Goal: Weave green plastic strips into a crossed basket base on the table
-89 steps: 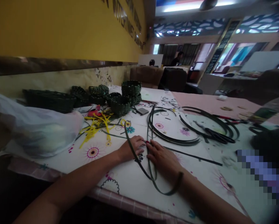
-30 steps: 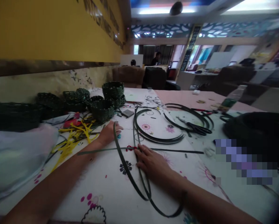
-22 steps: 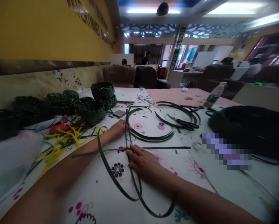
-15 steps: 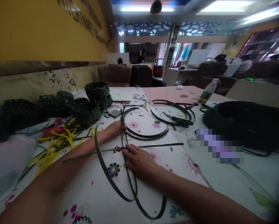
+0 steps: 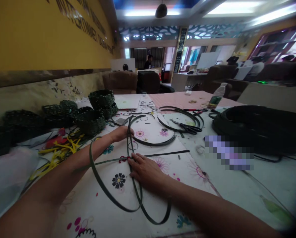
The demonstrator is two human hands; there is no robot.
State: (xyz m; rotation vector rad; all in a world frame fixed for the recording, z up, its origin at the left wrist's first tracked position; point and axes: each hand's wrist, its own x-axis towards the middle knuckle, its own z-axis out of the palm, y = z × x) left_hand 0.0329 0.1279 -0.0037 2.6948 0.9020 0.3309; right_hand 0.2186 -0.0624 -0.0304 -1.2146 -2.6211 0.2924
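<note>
My left hand (image 5: 120, 134) rests at the far side of a long dark green plastic strip loop (image 5: 105, 191), its fingertips against the strip's upright run. My right hand (image 5: 145, 170) lies spread over the crossing, fingers pressing on the strips. A straight green strip (image 5: 163, 154) runs across under my right fingers. A small red tie (image 5: 123, 159) marks the crossing beside them. Further hoops of the same strip (image 5: 153, 143) lie beyond my hands on the floral tablecloth (image 5: 100, 218).
Green woven baskets (image 5: 90, 122) stand at the far left, with yellow strips (image 5: 58, 147) and a plastic bag (image 5: 6, 178) nearby. To the right lie black scissors (image 5: 187, 129), a large dark strip coil (image 5: 259, 129) and a water bottle (image 5: 217, 96).
My left hand has moved away from my right hand to the far side of the loop. The view has turned right, bringing the dark coil into sight.
</note>
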